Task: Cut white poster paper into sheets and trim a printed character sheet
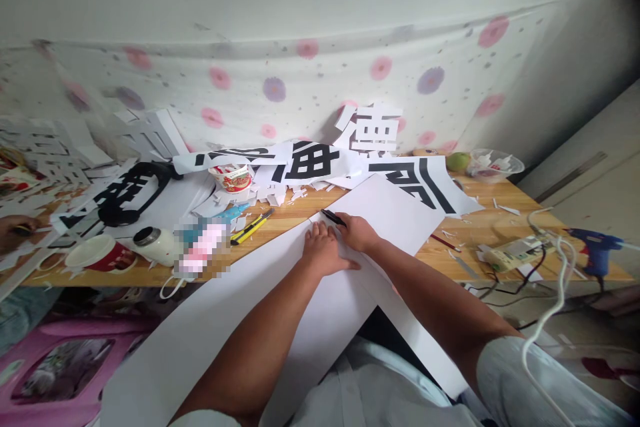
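Observation:
A large white sheet of board [220,320] reaches from the table over my lap. Flat on its upper end rests my left hand [323,250], fingers forward and thumb stretched out to the right. Close beside it, my right hand [359,235] is closed around a black pen [332,217], which lies low over the sheet's top edge; whether its tip touches cannot be made out. Under and beyond the right hand is another white sheet [405,213]. A yellow utility knife [253,227] lies on the wooden table [280,213] to the left.
Sheets with black characters [315,161] and a white three-dimensional character [375,130] are behind. Left are a paper-wrapped bowl [233,178], a bottle [155,245], a red-and-white cup [103,255] and another person's hand [20,225]. Right are a power strip [520,250] and blue glue gun [595,250].

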The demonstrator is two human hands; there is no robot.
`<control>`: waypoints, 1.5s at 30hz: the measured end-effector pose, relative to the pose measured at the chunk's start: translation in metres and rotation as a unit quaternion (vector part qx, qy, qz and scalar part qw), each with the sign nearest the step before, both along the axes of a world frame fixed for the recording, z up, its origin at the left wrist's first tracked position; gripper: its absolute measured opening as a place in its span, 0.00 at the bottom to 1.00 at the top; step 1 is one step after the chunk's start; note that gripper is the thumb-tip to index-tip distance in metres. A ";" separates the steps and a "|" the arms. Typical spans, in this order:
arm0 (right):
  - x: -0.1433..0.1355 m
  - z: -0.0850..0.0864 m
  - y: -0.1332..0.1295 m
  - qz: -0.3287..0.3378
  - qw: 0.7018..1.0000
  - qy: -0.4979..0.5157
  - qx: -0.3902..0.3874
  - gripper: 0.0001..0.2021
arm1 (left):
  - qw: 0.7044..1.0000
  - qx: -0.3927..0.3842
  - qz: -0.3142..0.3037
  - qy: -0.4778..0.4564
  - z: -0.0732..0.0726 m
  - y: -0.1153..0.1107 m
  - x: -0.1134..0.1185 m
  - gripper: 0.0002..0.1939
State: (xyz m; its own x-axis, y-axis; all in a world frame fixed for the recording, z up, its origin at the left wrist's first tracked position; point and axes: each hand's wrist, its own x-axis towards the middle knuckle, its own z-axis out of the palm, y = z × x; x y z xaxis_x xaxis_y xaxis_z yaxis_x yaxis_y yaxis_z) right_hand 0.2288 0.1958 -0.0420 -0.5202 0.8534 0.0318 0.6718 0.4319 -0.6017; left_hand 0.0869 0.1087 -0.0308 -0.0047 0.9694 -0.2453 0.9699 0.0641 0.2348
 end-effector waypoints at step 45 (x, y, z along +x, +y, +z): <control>-0.001 0.019 -0.014 0.008 0.993 -0.102 0.056 0.19 | 1.000 -0.007 -0.002 0.020 -0.001 0.000 0.000 0.82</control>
State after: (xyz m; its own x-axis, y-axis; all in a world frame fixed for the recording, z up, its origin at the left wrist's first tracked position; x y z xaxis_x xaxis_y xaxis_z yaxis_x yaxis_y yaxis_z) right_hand 0.2278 0.1822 -0.0235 -0.5381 0.8427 0.0177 0.7682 0.4990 -0.4012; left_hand 0.0870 0.1090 -0.0320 -0.0111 0.9661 -0.2579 0.9787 0.0634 0.1955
